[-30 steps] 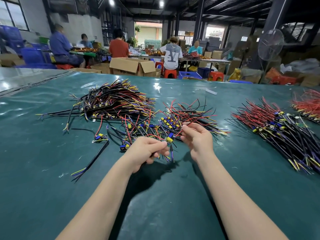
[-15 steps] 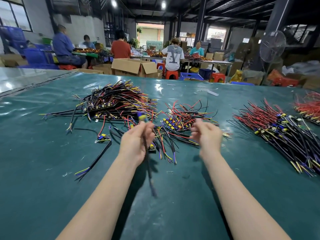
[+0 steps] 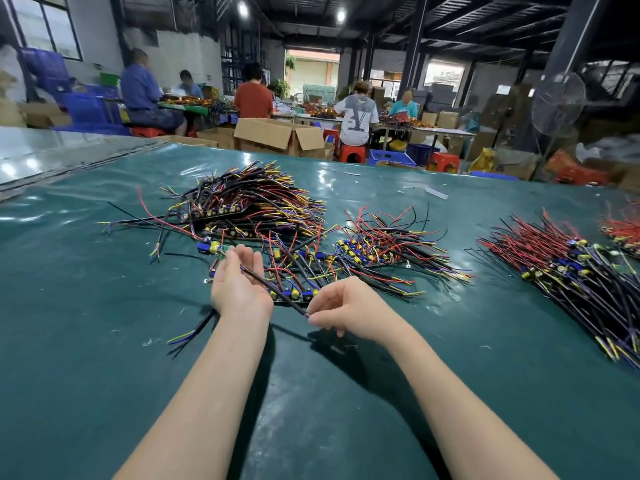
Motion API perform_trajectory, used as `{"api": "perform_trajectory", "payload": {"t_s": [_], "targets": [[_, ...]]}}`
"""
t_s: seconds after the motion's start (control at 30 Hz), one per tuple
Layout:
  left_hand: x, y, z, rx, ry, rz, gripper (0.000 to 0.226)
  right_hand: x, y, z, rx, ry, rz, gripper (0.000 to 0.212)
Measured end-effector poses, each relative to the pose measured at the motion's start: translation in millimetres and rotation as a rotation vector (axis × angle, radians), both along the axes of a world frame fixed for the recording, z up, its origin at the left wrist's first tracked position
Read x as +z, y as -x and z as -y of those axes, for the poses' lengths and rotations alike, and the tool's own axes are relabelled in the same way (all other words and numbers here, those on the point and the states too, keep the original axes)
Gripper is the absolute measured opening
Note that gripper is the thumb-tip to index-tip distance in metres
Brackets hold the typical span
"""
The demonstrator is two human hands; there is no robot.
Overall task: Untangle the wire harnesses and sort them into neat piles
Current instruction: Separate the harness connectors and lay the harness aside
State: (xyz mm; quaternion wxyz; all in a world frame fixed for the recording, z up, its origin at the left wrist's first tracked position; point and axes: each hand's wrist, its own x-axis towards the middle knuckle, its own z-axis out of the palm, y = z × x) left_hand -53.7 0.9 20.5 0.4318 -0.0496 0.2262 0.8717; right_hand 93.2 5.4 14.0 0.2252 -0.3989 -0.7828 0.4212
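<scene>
Rests one wire harness (image 3: pixel 263 280) on flat left hand (image 3: pixel 235 292), fingers straight; pinches its black end with right hand (image 3: pixel 349 308), maybe fingertips.

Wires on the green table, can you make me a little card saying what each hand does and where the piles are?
Table: shiny dark green mat
Held wire: one black-sheathed wire harness with a blue and yellow part at its far end
Left hand: palm up, open, harness lying across it
Right hand: pinches the harness's near end
Back-left pile: big heap of black, red and yellow wires
Middle: loose tangle of red and black wires
Right pile: long red and black wires laid side by side
</scene>
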Motion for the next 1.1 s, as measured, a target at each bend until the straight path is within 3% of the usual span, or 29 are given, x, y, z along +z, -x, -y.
{"api": "perform_trajectory", "payload": {"t_s": [0.07,0.13,0.23,0.5,0.6,0.7,0.8,0.93,1.03,1.1], "targets": [[0,1,0,0.004,0.034,0.004,0.023,0,3,0,-0.04,-0.203,0.112,0.008],[-1,1,0,0.001,0.055,0.012,0.024,-3,4,-2,-0.08,-0.406,0.238,0.017],[-1,-2,1,-0.023,0.058,0.033,0.023,-6,3,-3,-0.224,-0.517,0.315,0.021],[6,-2,1,0.04,0.008,-0.108,0.024,2,5,0,-0.42,-0.391,0.363,0.044],[5,1,1,0.076,0.041,-0.2,0.024,6,8,0,-0.341,-0.15,0.392,0.038],[0,0,2,0.02,0.145,-0.298,0.024,12,-5,-2,-0.292,-0.014,0.381,0.048],[1,-6,2,-0.035,0.156,-0.334,0.024,20,-25,-8,-0.393,-0.036,0.271,0.055],[7,-19,4,-0.092,0.156,-0.442,0.025,23,-35,-14,-0.779,-0.451,-0.018,0.042],[-1,-46,8,-0.21,0.212,-0.657,0.027,26,-13,-3,-0.635,-0.562,-0.19,0.017],[-7,-65,12,-0.31,0.204,-0.744,0.027,25,2,4,-0.537,-0.574,-0.192,0.019]]}}
